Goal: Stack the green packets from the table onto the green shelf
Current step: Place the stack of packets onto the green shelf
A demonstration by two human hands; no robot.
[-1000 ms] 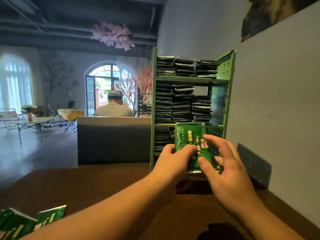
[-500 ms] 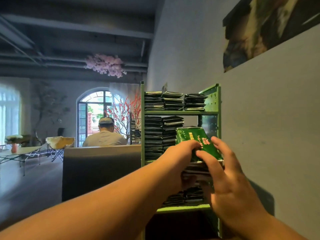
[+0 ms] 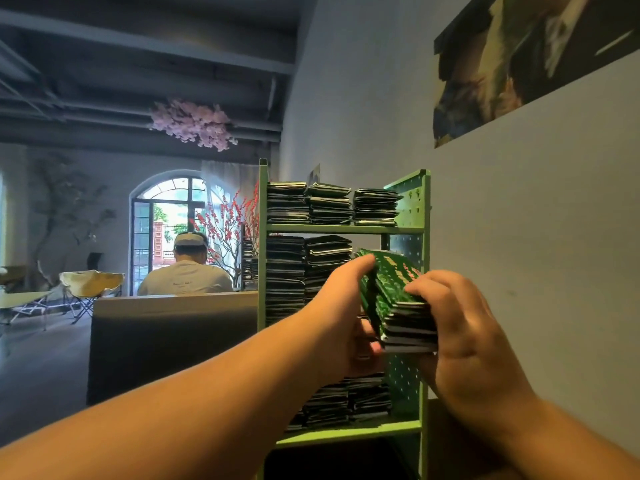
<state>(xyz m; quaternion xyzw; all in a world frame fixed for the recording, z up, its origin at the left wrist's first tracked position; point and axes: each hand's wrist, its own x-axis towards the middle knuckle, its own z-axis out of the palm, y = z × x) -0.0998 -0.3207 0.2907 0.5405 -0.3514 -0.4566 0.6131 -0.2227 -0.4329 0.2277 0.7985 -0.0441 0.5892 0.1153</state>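
I am holding a bundle of green packets (image 3: 394, 299) in front of the green shelf (image 3: 346, 229), level with its middle tier and toward its right side. My left hand (image 3: 341, 317) is gripping the bundle's left edge, thumb curled over the top near the upper corner and the other fingers wrapping underneath. My right hand (image 3: 464, 336) is clasping the right edge, fingers curled over the top face and pressing together, palm closing in against the side of the bundle. The bundle is tilting, its printed top face sloping down toward me and its near edge showing many thin layers.

The shelf is standing against the grey wall (image 3: 519, 254). Its top tier is carrying three stacks of dark packets (image 3: 329, 204) side by side. The middle tier is holding two taller stacks on its left, and I cannot tell what is sitting behind the bundle on its right. The bottom tier is holding lower stacks, partly hidden by my hands.

Beyond the shelf, a seated person (image 3: 185, 275) in a cap is facing away toward an arched window (image 3: 166, 216), with red-blossom branches (image 3: 228, 233) just beside them. A dark painting (image 3: 519, 60) is hanging high on the wall at right.
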